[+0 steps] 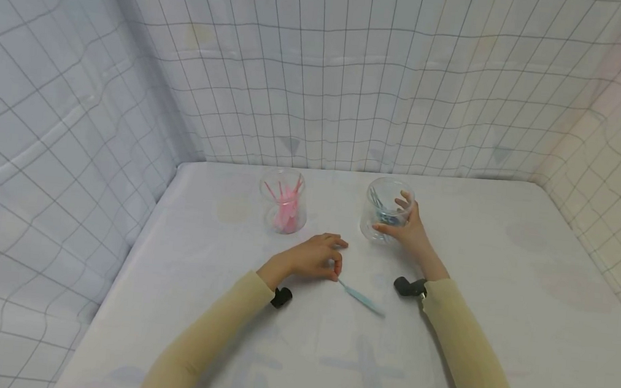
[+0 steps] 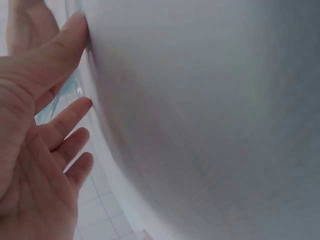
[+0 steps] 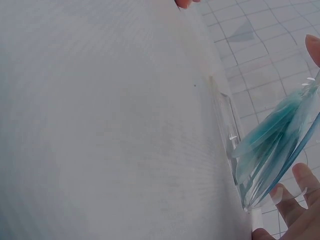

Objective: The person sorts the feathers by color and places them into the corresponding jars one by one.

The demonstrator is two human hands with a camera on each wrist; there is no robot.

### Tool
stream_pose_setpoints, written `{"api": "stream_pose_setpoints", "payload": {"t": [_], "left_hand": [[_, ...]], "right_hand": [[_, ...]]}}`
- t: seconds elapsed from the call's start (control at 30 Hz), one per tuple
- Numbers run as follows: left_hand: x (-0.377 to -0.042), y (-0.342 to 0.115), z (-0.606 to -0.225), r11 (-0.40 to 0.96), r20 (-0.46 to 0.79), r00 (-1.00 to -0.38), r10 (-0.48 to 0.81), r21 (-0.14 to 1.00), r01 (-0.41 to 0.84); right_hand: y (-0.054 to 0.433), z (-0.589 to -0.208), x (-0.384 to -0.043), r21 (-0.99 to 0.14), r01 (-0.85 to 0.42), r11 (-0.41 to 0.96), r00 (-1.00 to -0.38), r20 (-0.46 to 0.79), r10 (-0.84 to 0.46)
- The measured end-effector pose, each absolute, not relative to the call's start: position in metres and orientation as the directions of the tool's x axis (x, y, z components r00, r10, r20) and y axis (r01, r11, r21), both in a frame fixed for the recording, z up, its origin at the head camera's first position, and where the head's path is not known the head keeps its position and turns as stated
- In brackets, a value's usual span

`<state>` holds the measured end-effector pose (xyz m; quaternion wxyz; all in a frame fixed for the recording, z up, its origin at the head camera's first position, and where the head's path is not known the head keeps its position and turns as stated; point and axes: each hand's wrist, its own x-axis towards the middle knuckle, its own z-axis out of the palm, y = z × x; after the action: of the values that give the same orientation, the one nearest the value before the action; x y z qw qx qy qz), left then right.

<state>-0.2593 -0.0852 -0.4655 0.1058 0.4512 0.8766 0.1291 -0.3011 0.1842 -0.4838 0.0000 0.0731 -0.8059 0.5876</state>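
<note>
A light blue feather (image 1: 362, 298) lies slanted on the white table, its thin quill end at my left hand (image 1: 316, 257). The thumb and index finger of that hand pinch the quill, and the other fingers stretch out over the cloth. My right hand (image 1: 410, 227) grips a clear round jar (image 1: 367, 226) from its right side, thumb in front and fingers round the back. Inside this jar stands a bunch of blue-green feathers (image 3: 275, 140), quills up. The left wrist view shows the left hand (image 2: 35, 165) low by the table surface; the feather is hidden there.
A second clear jar (image 1: 267, 218) with pink feathers (image 1: 287, 212) stands to the left, near the table's back edge. White grid-patterned curtains (image 1: 331, 79) hang behind and on both sides. A dark wrist camera (image 1: 410, 287) sits at the right cuff.
</note>
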Motion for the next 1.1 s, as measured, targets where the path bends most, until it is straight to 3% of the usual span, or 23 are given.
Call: {"api": "stream_pose_setpoints", "payload": {"t": [0.27,0.47,0.63,0.87,1.1], "left_hand": [[-0.254,-0.076,-0.46,0.488,-0.096,-0.483,0.87,0.046,0.871],[-0.255,-0.083,-0.453,0.453,-0.021,-0.46,0.888,-0.133,0.881],[-0.267,-0.094,-0.426,0.492,0.093,-0.49,0.867,-0.323,0.809],[-0.291,-0.091,-0.363,0.568,0.213,-0.57,0.793,-0.596,0.568],[-0.308,-0.062,-0.324,0.43,0.089,-0.624,0.777,-0.799,0.421]], "right_hand": [[0.183,-0.481,-0.3,-0.946,-0.107,0.305,-0.992,0.081,-0.098],[0.182,-0.481,-0.299,-0.946,-0.103,0.307,-0.992,0.077,-0.095],[0.184,-0.484,-0.302,-0.944,-0.107,0.313,-0.992,0.08,-0.101],[0.186,-0.482,-0.302,-0.947,-0.123,0.296,-0.989,0.092,-0.114],[0.182,-0.481,-0.299,-0.954,-0.083,0.289,-0.993,0.056,-0.102]]}}
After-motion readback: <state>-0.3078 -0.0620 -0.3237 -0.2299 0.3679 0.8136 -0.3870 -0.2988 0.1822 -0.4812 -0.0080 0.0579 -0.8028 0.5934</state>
